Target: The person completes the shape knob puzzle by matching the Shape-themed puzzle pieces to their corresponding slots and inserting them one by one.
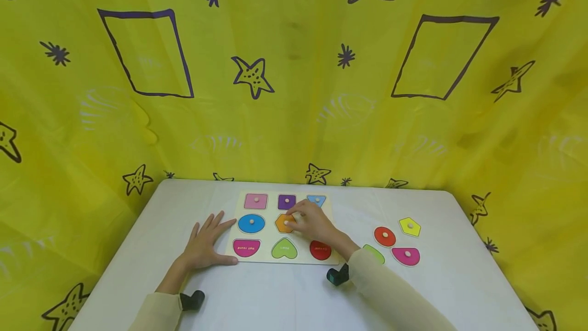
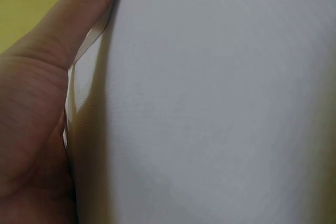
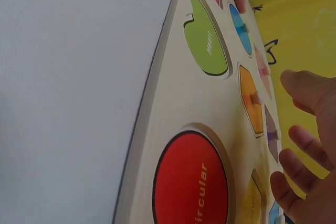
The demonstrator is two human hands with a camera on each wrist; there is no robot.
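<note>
Right hand (image 1: pixel 314 223): fingers relaxed over the orange piece (image 1: pixel 285 223), gripping nothing.
Left hand (image 1: pixel 205 241): flat on the table (image 1: pixel 275 295), touching the board (image 1: pixel 266 258).
Orange piece: seated mid-board.
Risk: the board may slide — 1 flat hand steadies it.

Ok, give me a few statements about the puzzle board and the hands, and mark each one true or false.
1. The left hand lies flat on the table at the board's left edge. True.
2. The right hand is over the orange piece in the board's middle. True.
3. The heart slot holds a peg piece. False: it is bare, showing only green with a printed word.
4. All loose pieces lie left of the board. False: the yellow pentagon, red circle and pink half-round lie to its right.
5. The blue circle sits in the board. True.
</note>
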